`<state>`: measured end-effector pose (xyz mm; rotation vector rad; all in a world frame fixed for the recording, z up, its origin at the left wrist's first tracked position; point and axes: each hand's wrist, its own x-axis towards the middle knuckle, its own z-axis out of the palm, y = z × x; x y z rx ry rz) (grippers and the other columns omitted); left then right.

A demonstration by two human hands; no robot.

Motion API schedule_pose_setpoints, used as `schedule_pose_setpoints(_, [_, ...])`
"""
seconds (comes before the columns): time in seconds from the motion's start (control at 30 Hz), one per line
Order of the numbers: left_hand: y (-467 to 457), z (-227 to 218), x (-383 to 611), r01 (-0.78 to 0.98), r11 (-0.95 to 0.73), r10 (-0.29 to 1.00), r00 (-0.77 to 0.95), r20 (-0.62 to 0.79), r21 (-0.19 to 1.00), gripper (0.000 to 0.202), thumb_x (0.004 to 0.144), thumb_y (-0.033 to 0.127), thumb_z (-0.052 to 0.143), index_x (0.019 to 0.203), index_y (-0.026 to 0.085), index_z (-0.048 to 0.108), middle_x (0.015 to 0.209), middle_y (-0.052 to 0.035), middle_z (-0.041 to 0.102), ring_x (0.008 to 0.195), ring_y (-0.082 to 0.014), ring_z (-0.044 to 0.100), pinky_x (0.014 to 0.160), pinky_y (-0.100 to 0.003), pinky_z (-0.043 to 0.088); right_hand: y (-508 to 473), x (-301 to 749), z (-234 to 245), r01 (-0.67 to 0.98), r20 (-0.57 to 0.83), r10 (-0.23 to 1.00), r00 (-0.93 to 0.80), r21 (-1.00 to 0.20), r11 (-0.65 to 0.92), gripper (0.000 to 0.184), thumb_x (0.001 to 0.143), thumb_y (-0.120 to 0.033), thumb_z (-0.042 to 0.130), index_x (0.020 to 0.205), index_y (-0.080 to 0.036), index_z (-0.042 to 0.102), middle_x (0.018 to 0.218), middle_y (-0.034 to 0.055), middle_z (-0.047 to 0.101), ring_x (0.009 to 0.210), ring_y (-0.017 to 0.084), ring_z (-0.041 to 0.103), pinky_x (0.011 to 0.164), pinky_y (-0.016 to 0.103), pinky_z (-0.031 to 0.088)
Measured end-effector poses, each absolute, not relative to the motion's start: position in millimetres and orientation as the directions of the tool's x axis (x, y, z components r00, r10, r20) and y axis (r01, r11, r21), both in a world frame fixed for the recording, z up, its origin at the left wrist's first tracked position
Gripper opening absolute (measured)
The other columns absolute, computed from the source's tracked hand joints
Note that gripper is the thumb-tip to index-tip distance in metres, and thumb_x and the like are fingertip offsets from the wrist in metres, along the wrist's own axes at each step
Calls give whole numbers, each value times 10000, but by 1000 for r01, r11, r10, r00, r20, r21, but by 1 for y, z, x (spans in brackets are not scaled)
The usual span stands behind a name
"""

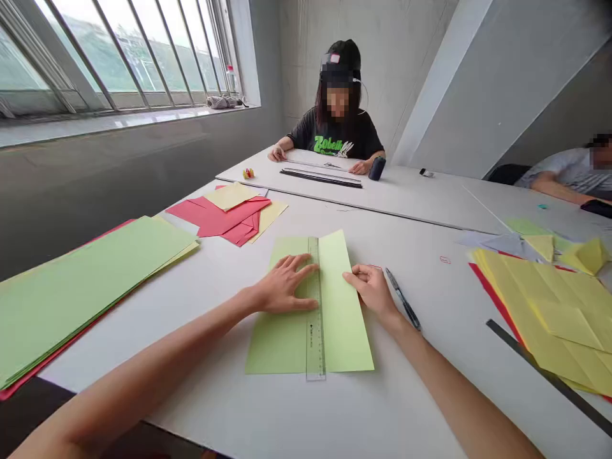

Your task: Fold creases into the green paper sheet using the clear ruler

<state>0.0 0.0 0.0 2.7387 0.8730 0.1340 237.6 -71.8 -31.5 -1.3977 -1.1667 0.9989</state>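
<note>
A light green sheet of paper [277, 347] lies in front of me, with a clear ruler [315, 347] running lengthwise down its middle. My left hand [287, 287] presses on the ruler and the paper, fingers spread. Along the ruler's right side the sheet is bent upward. My right hand [371, 287] pinches that raised right edge between thumb and fingers. Just right of this hand lies a pen [403, 298], apart from it.
Stacked green and red paper [95, 274] lies at left, with red and yellow pieces [224, 213] behind. Folded yellow sheets [564, 319] and a dark strip [549, 379] are at right. Across the joined tables sits a person [342, 121] near black strips [320, 178]; another person [568, 172] leans at far right.
</note>
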Motion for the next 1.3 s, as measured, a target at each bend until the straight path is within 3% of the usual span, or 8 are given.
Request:
schedule_pose_setpoints(0.27, [3, 2, -1, 556, -780, 584, 812, 14, 289, 914, 805, 777, 594, 1498, 213, 408, 1549, -131, 377, 1376, -373, 405, 1165, -511, 290, -79, 233, -21, 147, -26, 988, 152, -988, -48, 384, 780, -483, 688, 629, -223, 449, 543, -56, 426, 510, 105, 339, 503, 260, 306])
schedule_pose_setpoints(0.43, [3, 6, -1, 574, -782, 584, 811, -34, 241, 924, 830, 801, 532, 1528, 214, 391, 1600, -128, 332, 1435, -373, 347, 1179, -505, 266, -84, 228, -9, 254, -82, 992, 98, -961, -105, 351, 783, -463, 675, 651, -225, 453, 583, -47, 456, 547, 115, 351, 543, 271, 304])
schedule_pose_setpoints(0.57, [3, 10, -2, 591, -772, 591, 803, -78, 235, 924, 831, 809, 519, 1538, 227, 389, 1617, -119, 313, 1446, -378, 333, 1172, -512, 281, -89, 221, 0, 328, -98, 991, 89, -937, -122, 335, 784, -421, 648, 637, -232, 414, 558, -65, 391, 542, 112, 311, 545, 272, 272])
schedule_pose_setpoints(0.8, [5, 13, -1, 594, -771, 592, 801, -88, 228, 955, 780, 791, 603, 1517, 212, 424, 1594, -117, 354, 1418, -383, 364, 1144, -517, 337, -91, 201, 5, 325, -100, 990, 103, -937, -129, 192, 822, -410, 551, 769, -229, 514, 621, -54, 452, 563, 130, 372, 549, 273, 301])
schedule_pose_setpoints(1.1, [5, 8, -1, 587, -777, 594, 803, -43, 228, 903, 775, 756, 635, 1477, 214, 465, 1565, -113, 397, 1402, -368, 393, 1120, -499, 383, -90, 170, 7, 335, -137, 979, 153, -924, -182, 223, 861, -344, 498, 728, -243, 350, 612, -85, 281, 555, 107, 248, 517, 260, 224])
schedule_pose_setpoints(1.3, [5, 6, -1, 578, -786, 591, 807, -8, 220, 819, 783, 642, 690, 1445, 206, 486, 1535, -124, 429, 1381, -365, 419, 1122, -494, 383, -94, 156, 8, 360, -112, 973, 202, -916, -180, 311, 875, -314, 497, 702, -246, 248, 568, -88, 268, 526, 111, 249, 508, 272, 196])
